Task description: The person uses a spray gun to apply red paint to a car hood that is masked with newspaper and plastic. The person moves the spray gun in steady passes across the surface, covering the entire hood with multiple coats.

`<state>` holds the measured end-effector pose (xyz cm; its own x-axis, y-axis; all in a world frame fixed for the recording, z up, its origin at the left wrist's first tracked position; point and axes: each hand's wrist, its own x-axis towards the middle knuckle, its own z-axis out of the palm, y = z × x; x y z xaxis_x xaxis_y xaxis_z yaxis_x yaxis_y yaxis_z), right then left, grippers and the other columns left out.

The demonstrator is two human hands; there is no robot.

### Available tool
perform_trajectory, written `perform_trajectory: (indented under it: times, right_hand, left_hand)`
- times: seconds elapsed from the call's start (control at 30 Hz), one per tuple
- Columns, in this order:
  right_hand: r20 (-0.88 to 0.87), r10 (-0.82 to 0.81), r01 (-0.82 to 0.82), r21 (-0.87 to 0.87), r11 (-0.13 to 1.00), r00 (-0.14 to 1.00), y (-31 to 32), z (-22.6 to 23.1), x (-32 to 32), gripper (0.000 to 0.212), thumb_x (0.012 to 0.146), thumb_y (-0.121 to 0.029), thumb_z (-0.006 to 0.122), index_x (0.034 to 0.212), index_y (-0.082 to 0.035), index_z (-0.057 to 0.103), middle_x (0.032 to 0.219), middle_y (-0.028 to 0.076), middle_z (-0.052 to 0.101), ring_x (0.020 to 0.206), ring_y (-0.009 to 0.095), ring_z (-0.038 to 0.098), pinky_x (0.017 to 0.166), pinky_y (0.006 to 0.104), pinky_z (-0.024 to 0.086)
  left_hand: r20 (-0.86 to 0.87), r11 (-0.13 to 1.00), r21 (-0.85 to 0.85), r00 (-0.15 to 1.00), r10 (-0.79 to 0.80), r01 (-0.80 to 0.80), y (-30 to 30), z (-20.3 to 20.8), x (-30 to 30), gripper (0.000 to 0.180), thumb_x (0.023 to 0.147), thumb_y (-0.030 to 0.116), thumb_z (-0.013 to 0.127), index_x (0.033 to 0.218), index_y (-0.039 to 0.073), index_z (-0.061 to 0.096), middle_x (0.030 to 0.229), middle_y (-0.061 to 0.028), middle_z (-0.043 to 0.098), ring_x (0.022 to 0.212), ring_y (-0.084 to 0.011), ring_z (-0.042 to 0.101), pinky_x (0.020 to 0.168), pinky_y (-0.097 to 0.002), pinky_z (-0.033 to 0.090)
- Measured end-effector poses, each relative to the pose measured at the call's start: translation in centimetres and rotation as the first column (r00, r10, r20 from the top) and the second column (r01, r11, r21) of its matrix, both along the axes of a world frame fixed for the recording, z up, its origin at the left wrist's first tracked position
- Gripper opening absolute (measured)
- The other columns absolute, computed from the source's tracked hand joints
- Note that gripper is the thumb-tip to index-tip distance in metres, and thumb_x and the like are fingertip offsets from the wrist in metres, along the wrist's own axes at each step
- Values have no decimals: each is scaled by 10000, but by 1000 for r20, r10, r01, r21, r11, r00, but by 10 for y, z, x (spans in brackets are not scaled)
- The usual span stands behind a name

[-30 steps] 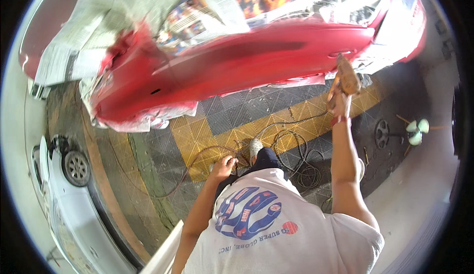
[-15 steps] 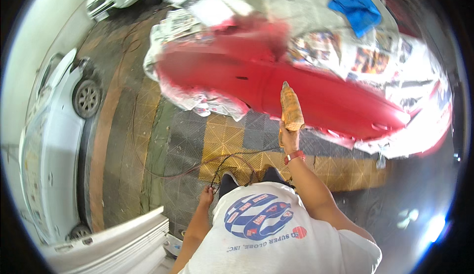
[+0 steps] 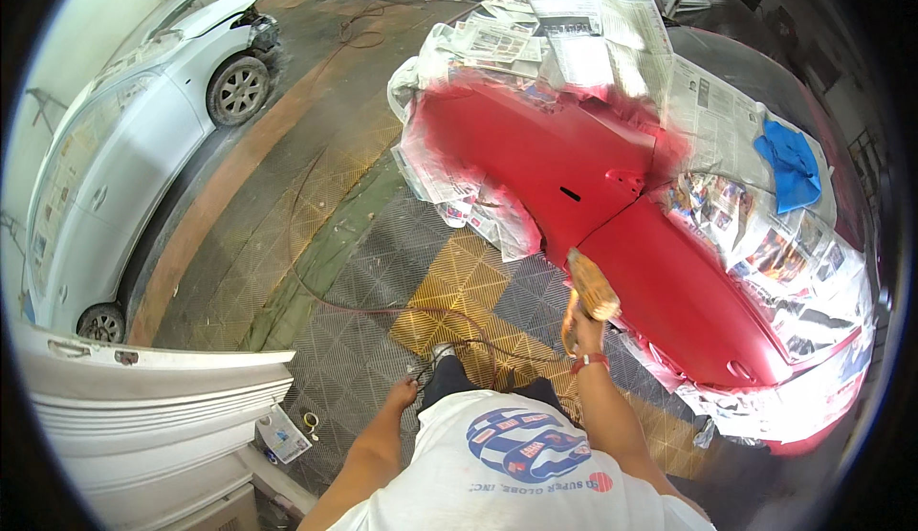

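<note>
In my right hand is a heat gun wrapped in tan tape, gripped by its handle. Its narrow nozzle points forward and slightly left, at the lower edge of a glossy red car body panel, close to the seam between two panels. A black cord runs from the gun leftward past my legs. My left hand hangs low on the left, fingers closed around a length of this cord. Newspaper sheets cover the car around the red area.
A blue cloth lies on the newspaper. At the left stands a white car, with a loose white panel nearer me. A thin reddish hose crosses the grey and yellow floor tiles. A tape roll sits on the floor.
The whole view has swung, so the red car appears farther right and turned. My right hand has drawn the heat gun back from over the panel to its lower edge.
</note>
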<state>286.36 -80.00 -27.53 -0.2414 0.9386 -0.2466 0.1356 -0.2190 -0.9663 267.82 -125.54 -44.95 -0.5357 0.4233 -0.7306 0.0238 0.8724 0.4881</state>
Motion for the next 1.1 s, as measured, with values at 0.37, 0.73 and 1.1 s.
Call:
perform_trajectory:
  times: [0.37,0.73,1.1]
  right_hand:
    - [-65,-433,432,-32,901,899,71,-36,375,104,929,-102,690,1027,-114,656,798,-19,566,679,123,584,568,307,484]
    - [112,-803,810,-50,584,586,146,69,594,103,912,-177,684,895,-99,619,789,31,599,623,186,578,564,363,500]
    - [191,-526,560,-278,781,829,100,-22,449,132,912,-149,650,812,-105,575,746,57,590,563,213,568,526,397,493]
  left_hand:
    - [-228,940,141,935,-273,309,174,51,106,374,992,382,580,1158,87,739,1197,-185,721,1114,-411,665,977,-511,520]
    - [-193,578,365,667,-720,730,310,78,277,333,1014,349,554,1152,90,712,1250,-187,666,1200,-384,593,1025,-481,477]
    - [-82,892,211,917,-390,398,214,57,214,381,996,336,549,1267,115,700,1188,-209,721,1118,-415,675,1000,-491,516]
